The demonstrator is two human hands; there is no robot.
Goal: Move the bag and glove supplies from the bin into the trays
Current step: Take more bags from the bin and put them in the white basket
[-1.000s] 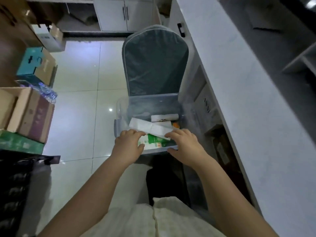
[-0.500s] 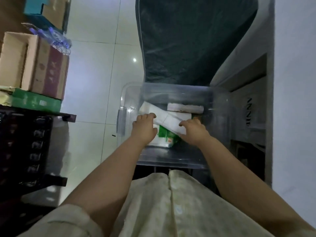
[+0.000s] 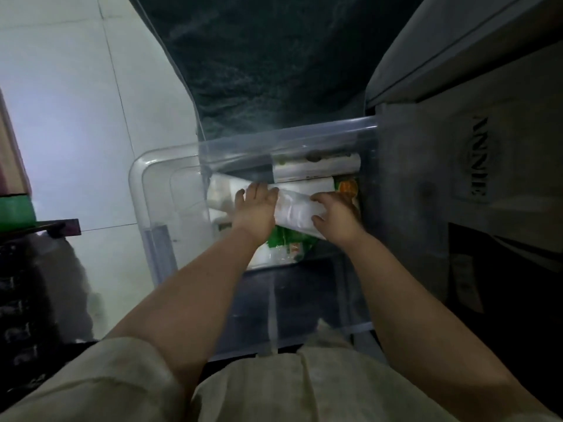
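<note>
A clear plastic bin (image 3: pixel 143 190) stands on the floor in front of me. Inside lies a long white plastic pack (image 3: pixel 294 208), set at a slant across the other supplies. My left hand (image 3: pixel 254 208) grips the pack near its middle. My right hand (image 3: pixel 335 216) grips it toward its right end. Behind the pack lies a white roll (image 3: pixel 316 170) against the far wall. A green and white packet (image 3: pixel 285 246) shows under my wrists, and an orange packet (image 3: pixel 347 188) sits at the right side.
A dark grey padded chair back (image 3: pixel 274 62) rises just behind the bin. A grey cabinet (image 3: pixel 457 162) with a lettered panel stands close on the right. White tiled floor (image 3: pixel 76 117) spreads to the left, with a dark rack (image 3: pixel 33 284) and stacked boxes at the left edge.
The view has closed in on the bin and tilted down. Both hands have gone from the near rim deeper into the bin and closed on the long white pack.
</note>
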